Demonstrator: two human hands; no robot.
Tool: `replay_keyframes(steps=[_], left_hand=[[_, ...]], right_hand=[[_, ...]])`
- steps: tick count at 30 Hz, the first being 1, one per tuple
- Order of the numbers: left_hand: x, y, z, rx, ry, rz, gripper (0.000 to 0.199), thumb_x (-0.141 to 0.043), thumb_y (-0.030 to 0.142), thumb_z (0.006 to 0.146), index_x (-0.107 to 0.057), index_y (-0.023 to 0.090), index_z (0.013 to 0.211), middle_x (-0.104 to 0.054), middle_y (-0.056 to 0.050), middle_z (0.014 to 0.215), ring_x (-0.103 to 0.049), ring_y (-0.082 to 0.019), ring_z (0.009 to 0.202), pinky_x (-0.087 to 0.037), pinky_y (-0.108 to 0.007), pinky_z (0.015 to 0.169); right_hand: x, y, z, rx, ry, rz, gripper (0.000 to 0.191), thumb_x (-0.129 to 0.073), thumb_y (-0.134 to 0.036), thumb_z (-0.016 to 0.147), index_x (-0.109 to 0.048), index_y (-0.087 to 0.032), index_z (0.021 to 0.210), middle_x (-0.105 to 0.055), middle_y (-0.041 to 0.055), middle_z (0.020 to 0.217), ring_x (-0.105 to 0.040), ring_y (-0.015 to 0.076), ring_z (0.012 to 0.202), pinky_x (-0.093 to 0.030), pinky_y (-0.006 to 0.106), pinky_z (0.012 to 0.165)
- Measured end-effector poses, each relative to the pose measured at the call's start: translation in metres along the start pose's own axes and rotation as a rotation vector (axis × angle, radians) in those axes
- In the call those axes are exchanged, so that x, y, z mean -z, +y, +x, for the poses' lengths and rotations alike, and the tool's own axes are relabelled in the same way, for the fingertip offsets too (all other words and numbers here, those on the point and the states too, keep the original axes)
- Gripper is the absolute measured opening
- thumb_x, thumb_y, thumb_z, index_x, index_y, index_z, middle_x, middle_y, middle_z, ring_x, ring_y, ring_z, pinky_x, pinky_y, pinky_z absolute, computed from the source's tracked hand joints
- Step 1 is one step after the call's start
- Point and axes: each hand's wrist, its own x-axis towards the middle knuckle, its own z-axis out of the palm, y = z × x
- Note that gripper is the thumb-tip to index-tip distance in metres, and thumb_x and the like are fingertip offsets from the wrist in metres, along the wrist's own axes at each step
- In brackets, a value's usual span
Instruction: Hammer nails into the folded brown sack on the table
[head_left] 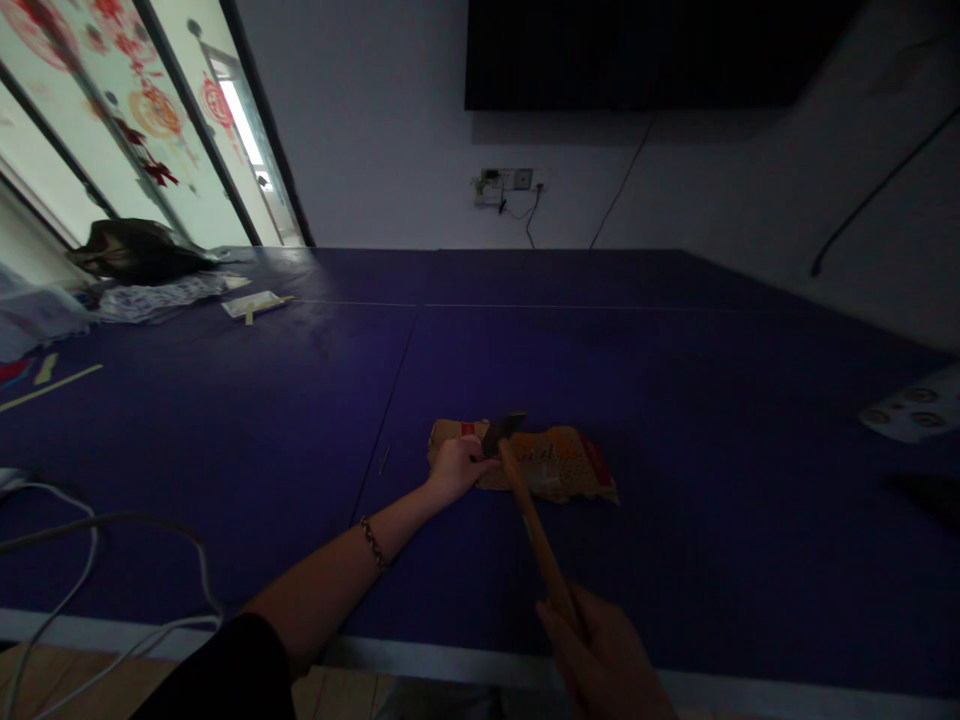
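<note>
A hammer (538,535) with a wooden handle and a dark metal head slants across the middle of the view. Around the lower end of its handle, my right hand (600,655) is closed. The hammer head is over a flat, crumpled brown paper bag (559,465) with orange and red print, lying on the blue table. My left hand (454,470) rests on the bag's left part, just left of the hammer head. Its thumb and fingers are pressed together, and whatever is between them is hidden. A bracelet circles my left wrist.
The blue table (300,420) has a seam left of the bag, with a small thin piece (385,460) beside it. White cables (94,540) loop at the left edge. A dark bag (142,250) lies far left; a power strip (919,405) is at right.
</note>
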Motion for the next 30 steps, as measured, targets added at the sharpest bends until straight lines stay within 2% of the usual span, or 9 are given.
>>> replay_keyframes(steps=[6, 9, 14, 17, 20, 26, 30], left_hand=[[0.000, 0.001, 0.000, 0.002, -0.001, 0.028, 0.009, -0.065, 0.023, 0.069, -0.069, 0.015, 0.066, -0.063, -0.002, 0.070, -0.057, -0.012, 0.064, -0.044, -0.020, 0.058], [0.002, 0.004, 0.000, 0.012, 0.014, 0.039, 0.011, -0.066, 0.021, 0.068, -0.067, 0.013, 0.061, -0.060, -0.001, 0.065, -0.054, -0.010, 0.059, -0.040, -0.018, 0.053], [0.004, 0.007, -0.001, 0.013, 0.021, 0.044, 0.012, -0.066, 0.021, 0.067, -0.065, 0.012, 0.059, -0.054, 0.002, 0.056, -0.050, -0.009, 0.053, -0.036, -0.016, 0.048], [0.004, 0.007, -0.001, 0.016, 0.025, 0.019, 0.006, -0.066, 0.020, 0.068, -0.069, 0.015, 0.067, -0.056, 0.002, 0.061, -0.050, -0.008, 0.054, -0.035, -0.016, 0.049], [0.002, 0.006, -0.001, 0.008, 0.019, -0.010, 0.007, -0.065, 0.020, 0.069, -0.070, 0.016, 0.070, -0.058, 0.001, 0.065, -0.052, -0.008, 0.055, -0.037, -0.016, 0.050], [0.001, 0.004, -0.001, -0.013, 0.010, -0.029, 0.023, -0.065, 0.022, 0.069, -0.062, 0.012, 0.049, -0.061, -0.002, 0.066, -0.056, -0.011, 0.061, -0.041, -0.018, 0.054], [0.002, 0.004, -0.002, -0.018, 0.005, -0.041, 0.014, -0.064, 0.023, 0.070, -0.068, 0.014, 0.059, -0.063, -0.002, 0.073, -0.058, -0.013, 0.066, -0.044, -0.020, 0.062]], right_hand=[[0.000, -0.003, 0.000, 0.058, -0.008, -0.032, 0.027, -0.047, -0.039, 0.073, -0.059, -0.017, 0.064, -0.053, 0.0003, 0.049, -0.049, 0.0147, 0.048, -0.035, 0.023, 0.044], [-0.001, -0.001, 0.001, 0.081, -0.002, -0.028, 0.026, -0.047, -0.039, 0.073, -0.057, -0.017, 0.062, -0.049, -0.0010, 0.047, -0.047, 0.0137, 0.045, -0.033, 0.023, 0.041], [-0.004, 0.005, -0.002, 0.026, 0.030, 0.015, 0.026, -0.052, -0.042, 0.071, -0.056, -0.020, 0.059, -0.043, -0.0038, 0.037, -0.043, 0.0127, 0.036, -0.030, 0.022, 0.034], [-0.004, 0.005, -0.006, 0.024, 0.062, 0.021, 0.027, -0.050, -0.044, 0.072, -0.059, -0.020, 0.064, -0.043, -0.0037, 0.035, -0.043, 0.0138, 0.034, -0.030, 0.023, 0.034], [-0.002, 0.006, -0.005, 0.070, 0.067, -0.024, 0.027, -0.049, -0.043, 0.073, -0.061, -0.019, 0.069, -0.050, -0.0012, 0.041, -0.047, 0.0151, 0.039, -0.033, 0.023, 0.037], [0.002, 0.008, -0.001, 0.104, -0.045, -0.157, 0.029, -0.046, -0.039, 0.075, -0.058, -0.017, 0.062, -0.056, 0.0031, 0.051, -0.051, 0.0164, 0.047, -0.035, 0.025, 0.045], [0.000, 0.008, -0.004, 0.119, 0.043, -0.125, 0.029, -0.048, -0.041, 0.074, -0.057, -0.018, 0.060, -0.054, 0.0016, 0.050, -0.049, 0.0154, 0.047, -0.035, 0.024, 0.045]])
